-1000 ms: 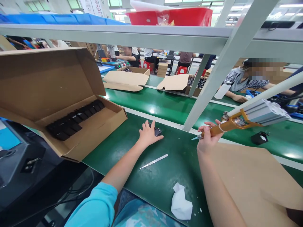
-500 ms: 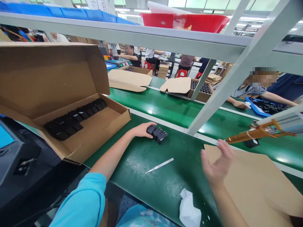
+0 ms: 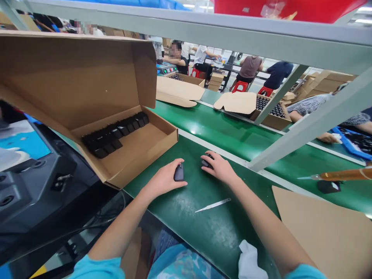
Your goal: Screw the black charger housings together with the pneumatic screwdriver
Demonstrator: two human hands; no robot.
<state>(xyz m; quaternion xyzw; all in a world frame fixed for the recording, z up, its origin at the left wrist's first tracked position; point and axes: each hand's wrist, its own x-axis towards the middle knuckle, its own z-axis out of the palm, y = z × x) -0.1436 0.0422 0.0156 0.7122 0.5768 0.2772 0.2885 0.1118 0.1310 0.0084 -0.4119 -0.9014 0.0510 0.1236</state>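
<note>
My left hand point(image 3: 162, 180) is closed around a black plug adapter point(image 3: 179, 173) just above or on the green work surface, thumb on the near side. To its right, my right hand point(image 3: 220, 167) curls its fingers over black plug adapters point(image 3: 207, 164); they are partly hidden, so their number is unclear. Left of my hands stands an open cardboard box point(image 3: 145, 155) with a row of black adapters point(image 3: 116, 133) along its back side and a shorter row in front of it. Nearer to me, tweezers point(image 3: 213, 205) lie on the surface.
White crumpled tissue point(image 3: 250, 261) lies at the near edge. A cardboard sheet point(image 3: 322, 221) is at the right, beside an amber syringe point(image 3: 343, 175) and a black block point(image 3: 328, 187). A slanted grey post point(image 3: 308, 122) rises behind. Co-workers sit beyond the green belt point(image 3: 200, 118).
My right hand has come from the right onto the black adapters. My left hand has drawn apart from them with one adapter. The view has turned rightward and down.
</note>
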